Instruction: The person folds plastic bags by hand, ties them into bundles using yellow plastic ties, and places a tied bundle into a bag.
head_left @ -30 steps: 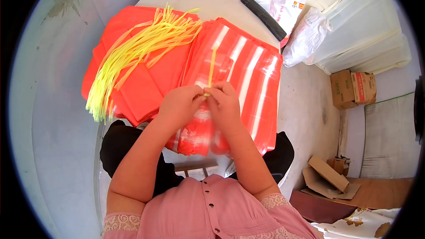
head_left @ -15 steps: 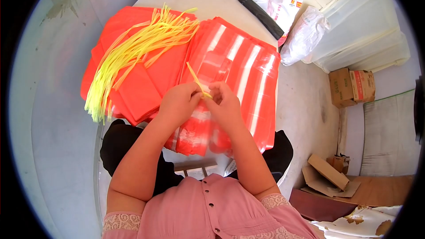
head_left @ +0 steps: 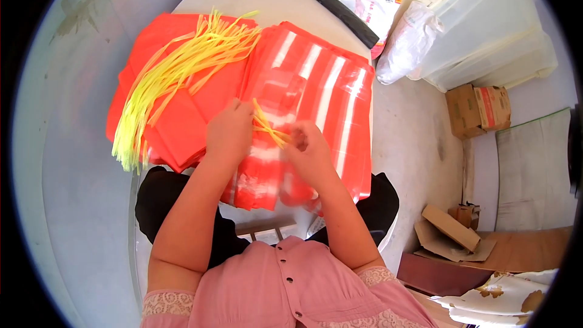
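A thin yellow strip [head_left: 268, 126], looped or doubled, stretches between my two hands above the orange-red sheets. My right hand [head_left: 310, 150] pinches it at one end between thumb and fingers. My left hand [head_left: 229, 130] is closed beside its other end, fingertips curled; the exact grip is hidden. Under my hands lies a stack of folded orange-red plastic sheets with whitish stripes [head_left: 347, 109]. To the left, plain orange-red folded sheets [head_left: 173, 136] carry a loose bundle of yellow strips [head_left: 176, 73].
A black roll [head_left: 346, 18] lies near the table's far right edge [head_left: 282, 5]. White plastic bags [head_left: 408, 42] sit behind and beside it. Cardboard boxes [head_left: 464, 112] stand on the right, and an opened carton [head_left: 446, 237] lies lower right. A wall [head_left: 67, 164] runs along the left.
My hands have drawn apart from each other, the left hand moving left and the right slightly lower. More of the yellow strip shows between them. The view has shifted slightly.
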Demonstrator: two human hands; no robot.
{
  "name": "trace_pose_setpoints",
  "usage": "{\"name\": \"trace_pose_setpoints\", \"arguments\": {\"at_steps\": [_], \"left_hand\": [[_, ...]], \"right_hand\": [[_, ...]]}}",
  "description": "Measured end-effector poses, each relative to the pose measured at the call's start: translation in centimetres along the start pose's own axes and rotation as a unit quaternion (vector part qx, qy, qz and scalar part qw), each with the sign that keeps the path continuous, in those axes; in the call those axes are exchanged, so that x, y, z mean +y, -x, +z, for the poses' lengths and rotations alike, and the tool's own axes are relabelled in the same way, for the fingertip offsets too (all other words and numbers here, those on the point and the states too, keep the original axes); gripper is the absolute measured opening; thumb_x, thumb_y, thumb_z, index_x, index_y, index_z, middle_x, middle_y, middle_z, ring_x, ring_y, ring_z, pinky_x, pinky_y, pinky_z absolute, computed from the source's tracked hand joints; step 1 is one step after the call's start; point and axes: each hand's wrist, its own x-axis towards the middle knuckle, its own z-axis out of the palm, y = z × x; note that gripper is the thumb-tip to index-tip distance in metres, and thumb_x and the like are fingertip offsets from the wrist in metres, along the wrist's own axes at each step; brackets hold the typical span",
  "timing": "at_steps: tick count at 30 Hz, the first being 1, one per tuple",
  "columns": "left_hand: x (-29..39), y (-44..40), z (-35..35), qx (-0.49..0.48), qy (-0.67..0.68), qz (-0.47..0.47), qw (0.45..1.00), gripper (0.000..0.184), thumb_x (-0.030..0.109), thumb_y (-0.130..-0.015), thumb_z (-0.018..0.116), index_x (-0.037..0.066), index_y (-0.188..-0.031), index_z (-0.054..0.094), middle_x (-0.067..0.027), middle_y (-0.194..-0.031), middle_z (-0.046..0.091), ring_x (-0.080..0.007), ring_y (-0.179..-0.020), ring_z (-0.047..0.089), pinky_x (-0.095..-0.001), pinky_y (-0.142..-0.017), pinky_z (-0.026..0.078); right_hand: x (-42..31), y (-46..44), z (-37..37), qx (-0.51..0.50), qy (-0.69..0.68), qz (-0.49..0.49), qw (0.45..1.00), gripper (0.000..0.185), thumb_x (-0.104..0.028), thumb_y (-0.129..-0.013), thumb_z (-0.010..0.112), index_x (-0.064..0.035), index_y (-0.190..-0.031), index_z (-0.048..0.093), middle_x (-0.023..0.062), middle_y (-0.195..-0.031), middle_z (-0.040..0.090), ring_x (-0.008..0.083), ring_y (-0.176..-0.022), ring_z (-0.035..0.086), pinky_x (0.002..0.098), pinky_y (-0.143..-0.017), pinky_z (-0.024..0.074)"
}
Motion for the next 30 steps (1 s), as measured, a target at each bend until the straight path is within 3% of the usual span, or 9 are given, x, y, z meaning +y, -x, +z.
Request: {"name": "trace_pose_setpoints", "arguments": {"at_steps": [2, 5, 8, 13, 15, 17, 20, 26, 30], "left_hand": [[0.0, 0.1, 0.0, 0.066, 0.013, -0.012, 0.998, 0.013, 0.013, -0.098, 0.069, 0.003, -0.105, 0.067, -0.0154, -0.096, 0.070, -0.0361, -0.092, 0.071, -0.0452, -0.079, 0.056], [-1.3, 0.4, -0.7, 0.015, 0.136, -0.005, 0.991, 0.018, 0.016, -0.099, 0.070, 0.002, -0.109, 0.067, -0.0124, -0.098, 0.069, -0.0278, -0.091, 0.071, -0.0395, -0.080, 0.057], [0.5, 1.2, -3.3, -0.167, 0.192, -0.129, 0.958, 0.025, 0.019, -0.099, 0.071, 0.002, -0.118, 0.067, -0.0095, -0.107, 0.069, -0.0197, -0.094, 0.068, -0.0350, -0.084, 0.057], [-1.3, 2.3, -2.6, -0.159, 0.328, -0.141, 0.921, 0.040, 0.028, -0.102, 0.071, 0.001, -0.131, 0.065, -0.0131, -0.119, 0.071, -0.0221, -0.098, 0.071, -0.0366, -0.086, 0.058], [-1.3, 2.4, -3.1, -0.182, 0.509, -0.244, 0.805, 0.043, 0.027, -0.103, 0.071, 0.001, -0.136, 0.062, -0.0141, -0.125, 0.071, -0.0226, -0.105, 0.072, -0.0379, -0.091, 0.059], [0.1, 2.7, -5.1, -0.205, 0.702, -0.373, 0.571, 0.046, 0.025, -0.104, 0.070, 0.000, -0.141, 0.058, -0.0152, -0.130, 0.070, -0.0234, -0.113, 0.071, -0.0393, -0.097, 0.059], [-0.7, 3.0, -3.4, -0.276, 0.657, -0.273, 0.646, 0.052, 0.017, -0.103, 0.068, 0.001, -0.150, 0.051, -0.0148, -0.141, 0.066, -0.0249, -0.123, 0.069, -0.0430, -0.103, 0.058], [0.8, 3.0, -0.5, -0.322, 0.664, -0.279, 0.614, 0.055, 0.013, -0.104, 0.067, 0.002, -0.154, 0.047, -0.0144, -0.139, 0.066, -0.0237, -0.121, 0.069, -0.0418, -0.102, 0.059], [3.8, 2.8, 0.2, -0.375, 0.634, -0.286, 0.613, 0.058, 0.014, -0.105, 0.066, 0.002, -0.157, 0.044, -0.0151, -0.142, 0.064, -0.0243, -0.126, 0.067, -0.0424, -0.106, 0.056]], "right_hand": [[0.8, 0.3, -0.6, 0.025, -0.006, -0.008, 1.000, 0.049, -0.009, -0.093, 0.076, 0.0003, -0.137, 0.058, 0.0141, -0.113, 0.064, 0.0218, -0.098, 0.064, 0.0357, -0.086, 0.0552], [1.8, 0.6, -1.4, 0.013, 0.117, -0.029, 0.993, 0.064, -0.022, -0.097, 0.076, 0.0002, -0.151, 0.050, 0.0177, -0.125, 0.066, 0.0265, -0.113, 0.065, 0.0398, -0.097, 0.0532], [2.0, 0.6, -1.1, -0.066, 0.097, -0.008, 0.993, 0.071, -0.029, -0.101, 0.071, -0.0015, -0.161, 0.041, 0.0214, -0.137, 0.065, 0.0307, -0.126, 0.063, 0.0418, -0.105, 0.0501], [-1.6, 2.3, -0.1, -0.064, -0.239, -0.017, 0.969, 0.069, -0.026, -0.105, 0.066, -0.0026, -0.164, 0.037, 0.0206, -0.144, 0.061, 0.0287, -0.130, 0.060, 0.0407, -0.108, 0.0490], [-3.4, 2.7, -0.6, -0.109, -0.326, -0.050, 0.938, 0.068, -0.025, -0.106, 0.065, -0.0035, -0.164, 0.036, 0.0192, -0.148, 0.059, 0.0269, -0.130, 0.059, 0.0405, -0.107, 0.0493], [-4.7, 3.0, -1.3, -0.167, -0.354, -0.092, 0.916, 0.067, -0.023, -0.107, 0.064, -0.0047, -0.165, 0.036, 0.0173, -0.151, 0.056, 0.0250, -0.131, 0.058, 0.0400, -0.106, 0.0497], [-1.5, 1.4, -1.6, 0.068, 0.021, -0.157, 0.985, 0.072, -0.022, -0.105, 0.065, -0.0070, -0.167, 0.032, 0.0157, -0.148, 0.058, 0.0249, -0.128, 0.059, 0.0405, -0.104, 0.0510], [-0.4, 4.2, -2.8, 0.061, -0.297, 0.125, 0.945, 0.089, -0.013, -0.101, 0.072, -0.0093, -0.171, 0.017, 0.0218, -0.147, 0.057, 0.0265, -0.129, 0.061, 0.0400, -0.104, 0.0524], [-0.2, 4.8, -4.6, 0.064, -0.333, 0.081, 0.937, 0.097, -0.007, -0.100, 0.071, -0.0115, -0.172, 0.006, 0.0238, -0.144, 0.060, 0.0278, -0.130, 0.062, 0.0416, -0.106, 0.0539]]}}
